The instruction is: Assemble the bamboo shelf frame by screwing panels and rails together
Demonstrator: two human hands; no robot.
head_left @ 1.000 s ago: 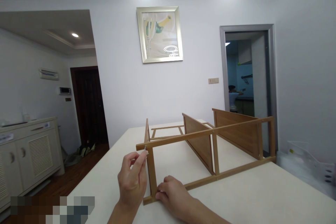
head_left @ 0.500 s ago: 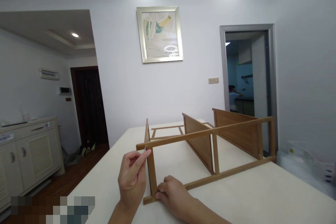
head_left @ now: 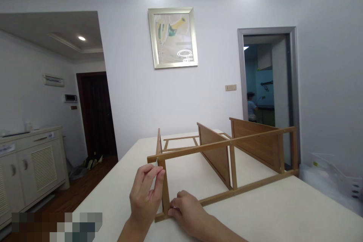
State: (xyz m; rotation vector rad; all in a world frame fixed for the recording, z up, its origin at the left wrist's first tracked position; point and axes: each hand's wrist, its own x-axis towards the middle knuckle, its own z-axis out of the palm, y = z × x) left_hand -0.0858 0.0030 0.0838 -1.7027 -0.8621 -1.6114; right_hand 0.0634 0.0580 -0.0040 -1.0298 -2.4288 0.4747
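Note:
A brown wooden shelf unit (head_left: 195, 148) lies on its side on the pale table (head_left: 263, 208), its ladder-like side frame facing me. My left hand (head_left: 146, 193) is closed at the near left corner, thumb and fingers pinching a thin silver hex key (head_left: 157, 162). The key's upper end meets the top rail, where the fastener is too small to see. My right hand (head_left: 188, 211) is curled against the lower end of the end crossbar (head_left: 165, 189), fingers closed on the wood by the bottom rail.
Two wooden shelf panels (head_left: 214, 153) stand upright within the unit, reaching toward the far side frame (head_left: 181, 137). Clear plastic wrapping and a white basket (head_left: 347, 185) are beyond the table's right edge. A white cabinet (head_left: 34, 166) stands at left. A person (head_left: 251, 107) is visible through the doorway.
My left hand's fingers have shifted their pinch on the hex key, with the thumb lower and the key more exposed. My right hand and the shelf unit stay in place.

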